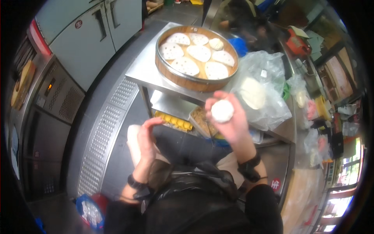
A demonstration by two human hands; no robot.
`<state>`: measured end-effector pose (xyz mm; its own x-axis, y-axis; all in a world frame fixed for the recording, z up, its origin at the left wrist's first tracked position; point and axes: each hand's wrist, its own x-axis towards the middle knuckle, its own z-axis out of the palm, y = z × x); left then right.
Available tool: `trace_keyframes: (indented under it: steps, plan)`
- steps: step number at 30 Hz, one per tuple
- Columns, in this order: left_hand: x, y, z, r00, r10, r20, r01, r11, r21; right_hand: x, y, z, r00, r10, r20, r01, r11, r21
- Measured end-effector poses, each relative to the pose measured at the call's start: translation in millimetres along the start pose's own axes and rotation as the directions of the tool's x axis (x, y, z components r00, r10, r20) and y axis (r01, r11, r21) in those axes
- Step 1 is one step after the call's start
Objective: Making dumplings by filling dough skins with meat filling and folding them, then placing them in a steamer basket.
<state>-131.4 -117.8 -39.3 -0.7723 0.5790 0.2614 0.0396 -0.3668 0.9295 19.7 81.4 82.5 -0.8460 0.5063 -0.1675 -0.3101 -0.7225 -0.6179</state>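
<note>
On the palm of my right hand (pixel 229 115) rests a round white piece of dough (pixel 222 111), with the fingers curled around its far side. My left hand (pixel 147 139) is raised at the left, holding nothing, its fingers bent and apart from the thumb side. Beyond both hands a round bamboo steamer (pixel 190 81) with a metal rim stands on a steel table (pixel 140 68). It holds several flat white half-round dough pieces (pixel 199 53) with dark dots and one pleated bun (pixel 216 44). Right of the steamer, a pale dough mass (pixel 253 93) lies in clear plastic (pixel 271 76).
Under the table are a yellow tray (pixel 173 120) and a container of brown filling (pixel 201 118). Steel cabinets (pixel 84 38) line the left. A floor drain grating (pixel 105 131) runs beside the table. A bucket (pixel 90 210) stands lower left. Another person (pixel 242 20) is at the far right.
</note>
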Motion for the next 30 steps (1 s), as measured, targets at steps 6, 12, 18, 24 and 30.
trace_keyframes:
  steps: [6,12,18,24,30]
  plan:
    - [-16.0,-5.6,-52.6,0.99,-0.087,-0.115,0.084,0.996,-0.028,12.2,-40.0,-7.4,0.984,-0.128,-0.127,0.102,0.976,-0.194]
    - [-13.6,-5.5,-71.8,0.975,-0.117,-0.189,0.106,0.992,-0.068,111.3,-118.2,9.6,0.817,-0.497,0.291,0.37,0.065,-0.927]
    - [-4.6,1.0,-71.6,0.97,-0.114,-0.216,0.099,0.992,-0.076,180.6,-127.0,-32.3,0.872,-0.294,0.392,0.149,-0.603,-0.784]
    - [-6.8,-7.6,-78.8,0.97,-0.115,-0.215,0.096,0.991,-0.099,179.4,-132.6,-31.7,0.917,-0.253,0.307,0.129,-0.542,-0.831]
    - [-5.9,-4.0,-53.2,0.977,-0.14,-0.162,0.13,0.989,-0.072,173.6,-134.1,-42.5,0.893,-0.178,0.415,0.241,-0.589,-0.771]
